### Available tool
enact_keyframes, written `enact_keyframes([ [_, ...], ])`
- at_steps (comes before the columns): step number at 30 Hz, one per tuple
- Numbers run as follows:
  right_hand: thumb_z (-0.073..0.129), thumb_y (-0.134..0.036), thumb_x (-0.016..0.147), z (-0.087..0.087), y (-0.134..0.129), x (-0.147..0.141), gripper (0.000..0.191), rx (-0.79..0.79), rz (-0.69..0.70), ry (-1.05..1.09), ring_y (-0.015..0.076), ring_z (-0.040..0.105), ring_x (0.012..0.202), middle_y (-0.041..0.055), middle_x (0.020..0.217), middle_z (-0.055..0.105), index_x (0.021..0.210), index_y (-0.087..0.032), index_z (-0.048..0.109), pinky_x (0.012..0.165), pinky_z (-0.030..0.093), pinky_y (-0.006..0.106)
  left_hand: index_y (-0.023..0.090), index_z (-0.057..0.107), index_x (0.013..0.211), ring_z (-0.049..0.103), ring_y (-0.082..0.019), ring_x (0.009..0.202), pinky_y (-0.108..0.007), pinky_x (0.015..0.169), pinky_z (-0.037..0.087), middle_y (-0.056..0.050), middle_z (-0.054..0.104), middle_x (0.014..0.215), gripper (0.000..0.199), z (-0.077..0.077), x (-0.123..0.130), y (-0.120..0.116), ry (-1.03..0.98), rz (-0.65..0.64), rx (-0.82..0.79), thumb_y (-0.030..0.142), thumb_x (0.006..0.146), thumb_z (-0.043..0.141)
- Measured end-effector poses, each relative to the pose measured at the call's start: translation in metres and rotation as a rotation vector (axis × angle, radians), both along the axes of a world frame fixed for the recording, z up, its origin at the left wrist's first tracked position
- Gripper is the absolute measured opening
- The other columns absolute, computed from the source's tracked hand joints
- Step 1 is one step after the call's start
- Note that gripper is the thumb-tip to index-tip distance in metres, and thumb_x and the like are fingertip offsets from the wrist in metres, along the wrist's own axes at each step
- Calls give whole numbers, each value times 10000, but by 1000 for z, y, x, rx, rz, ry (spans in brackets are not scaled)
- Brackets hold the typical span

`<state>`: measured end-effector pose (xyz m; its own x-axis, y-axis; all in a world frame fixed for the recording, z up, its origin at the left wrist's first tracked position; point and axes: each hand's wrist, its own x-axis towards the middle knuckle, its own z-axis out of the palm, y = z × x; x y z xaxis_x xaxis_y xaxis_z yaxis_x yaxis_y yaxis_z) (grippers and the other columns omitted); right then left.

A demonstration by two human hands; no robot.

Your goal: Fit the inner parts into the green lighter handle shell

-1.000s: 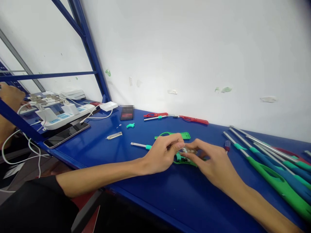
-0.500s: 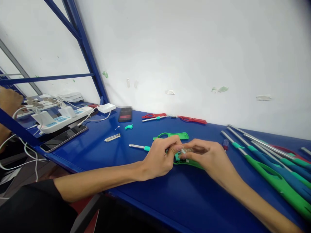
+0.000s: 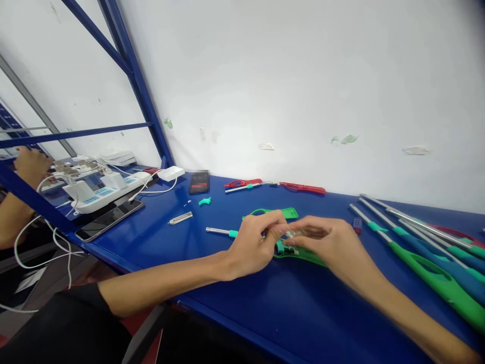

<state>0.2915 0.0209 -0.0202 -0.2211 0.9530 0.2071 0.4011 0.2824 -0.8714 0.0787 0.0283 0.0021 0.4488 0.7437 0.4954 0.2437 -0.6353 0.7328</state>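
"Lighter (image 3: 313,258): where do you have it?"

"On my feed it lies opened on the blue table (image 3: 235,298), under both hands, its rod (image 3: 217,230) sticking out to the left."

"What's in its shell (image 3: 306,256)?"

"I see a teal part (image 3: 279,247) with a black piece (image 3: 289,249) beside it. My hands cover the rest, so I can't tell what else it holds."

"And your fingers?"

"My left hand (image 3: 252,245) has thumb and forefinger pinched on a small clear piece (image 3: 290,234) just above the shell. My right hand (image 3: 329,242) is arched, thumb and fingertips almost together on that piece's other side. Most of it is hidden."

"Other containers?"

"A green cover (image 3: 287,213) lies just beyond my hands, its hollow side apparently up. Two red shells (image 3: 303,188) sit near the wall (image 3: 303,91). A clear tube (image 3: 180,218) lies well to the left; I can't tell what's inside."
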Motion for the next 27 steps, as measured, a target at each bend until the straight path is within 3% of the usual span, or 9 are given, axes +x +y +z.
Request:
enact_keyframes([
  [7,690,-467,1022,17,-9,0,318,-56,27,-78,219,713,993,60,1158,726,1171,-187,707,892,620,422,138,669,932,622,-122,663,-272,644,562,17,639,790,365,11,-10,10,6,-9,-71,465,1084,612],
  [15,631,-524,1049,29,-15,2,374,-33,-46,-210,168,686,812,33,1014,713,1172,-176,691,746,610,349,136,681,1088,601,-102,617,-242,584,544,1,669,847,334,12,-11,15,42,0,-79,451,1109,572],
  [20,595,-550,1061,41,-7,17,384,71,-102,-342,173,686,846,47,1058,722,1161,-194,698,787,604,365,149,694,1088,677,-164,813,-346,781,605,-23,691,925,255,16,-14,15,212,60,78,394,1082,623],
  [23,628,-562,1037,47,1,38,375,103,-87,-452,183,681,904,60,1103,724,1090,-202,717,837,597,386,162,710,1058,677,-226,1042,-441,950,583,-51,705,1044,175,15,-18,18,358,-23,191,332,1021,706],
  [27,663,-657,982,51,6,60,467,48,-9,-527,164,671,776,35,956,741,1112,-215,742,723,588,345,169,723,1118,646,-245,1147,-456,1000,565,-60,703,1123,118,11,-18,19,438,-117,257,200,1012,683],
])
